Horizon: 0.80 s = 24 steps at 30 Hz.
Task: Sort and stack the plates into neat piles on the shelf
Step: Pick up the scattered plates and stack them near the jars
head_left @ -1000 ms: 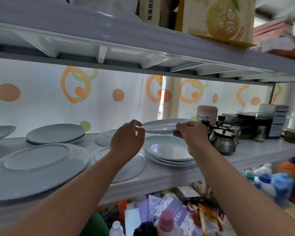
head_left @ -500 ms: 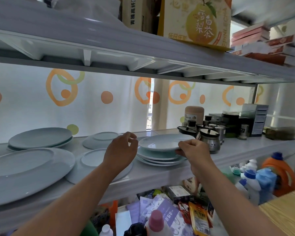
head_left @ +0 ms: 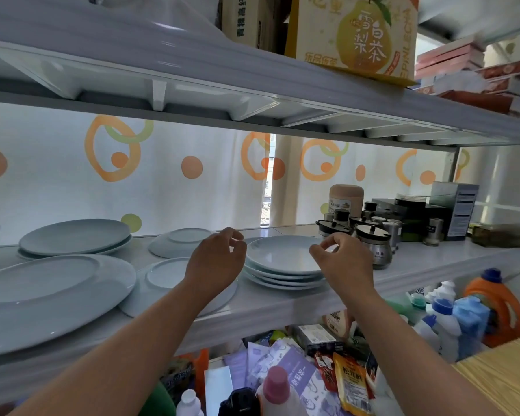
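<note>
Our left hand [head_left: 215, 261] and right hand [head_left: 341, 261] flanked the plate stack [head_left: 282, 258], fingers loosely curled, holding nothing. Lidded jars [head_left: 374, 246] stood just behind our right hand.

We see pale blue-white plates [head_left: 282, 256] on a white shelf [head_left: 433, 259]; a white curtain [head_left: 57, 190] printed with orange rings, orange dots and green arcs; a yellow pear-printed box [head_left: 354, 37]; an orange jug [head_left: 493, 307] capped blue

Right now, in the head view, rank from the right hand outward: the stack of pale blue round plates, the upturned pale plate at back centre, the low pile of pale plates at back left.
1. The stack of pale blue plates: just left of the right hand.
2. The upturned pale plate: back centre.
3. The low pile of pale plates: back left.
</note>
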Tool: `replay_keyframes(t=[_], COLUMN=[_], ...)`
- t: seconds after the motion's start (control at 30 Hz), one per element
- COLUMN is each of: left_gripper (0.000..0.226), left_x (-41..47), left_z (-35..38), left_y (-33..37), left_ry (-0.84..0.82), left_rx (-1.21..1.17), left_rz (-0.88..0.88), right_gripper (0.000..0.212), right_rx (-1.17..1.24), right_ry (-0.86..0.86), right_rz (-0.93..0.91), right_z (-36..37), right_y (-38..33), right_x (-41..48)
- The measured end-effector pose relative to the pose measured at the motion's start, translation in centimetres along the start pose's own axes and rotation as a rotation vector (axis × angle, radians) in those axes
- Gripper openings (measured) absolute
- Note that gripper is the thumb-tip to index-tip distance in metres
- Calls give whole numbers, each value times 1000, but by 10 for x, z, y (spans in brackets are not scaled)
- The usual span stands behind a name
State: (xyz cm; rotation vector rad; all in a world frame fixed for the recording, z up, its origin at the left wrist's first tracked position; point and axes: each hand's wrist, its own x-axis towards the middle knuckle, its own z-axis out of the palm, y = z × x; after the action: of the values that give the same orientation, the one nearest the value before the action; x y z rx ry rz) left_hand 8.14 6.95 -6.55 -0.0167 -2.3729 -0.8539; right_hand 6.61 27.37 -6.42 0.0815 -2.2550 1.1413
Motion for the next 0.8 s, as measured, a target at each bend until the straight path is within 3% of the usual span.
replay_keyframes(t=[0.43,0.8], left_gripper=[30,35], left_x=[9,38], left_z=[-31,-81], left_y=[-35,-86], left_ry=[23,-64], left_rx=[122,384], left_rz=[-29,-114], right_gripper=[11,41], right_rx=[-9,-107], right_ry=[-228,-555], right_rz=[-284,-417], right_z=[55,149], right_y=[-62,-121], right_x=[-2,19])
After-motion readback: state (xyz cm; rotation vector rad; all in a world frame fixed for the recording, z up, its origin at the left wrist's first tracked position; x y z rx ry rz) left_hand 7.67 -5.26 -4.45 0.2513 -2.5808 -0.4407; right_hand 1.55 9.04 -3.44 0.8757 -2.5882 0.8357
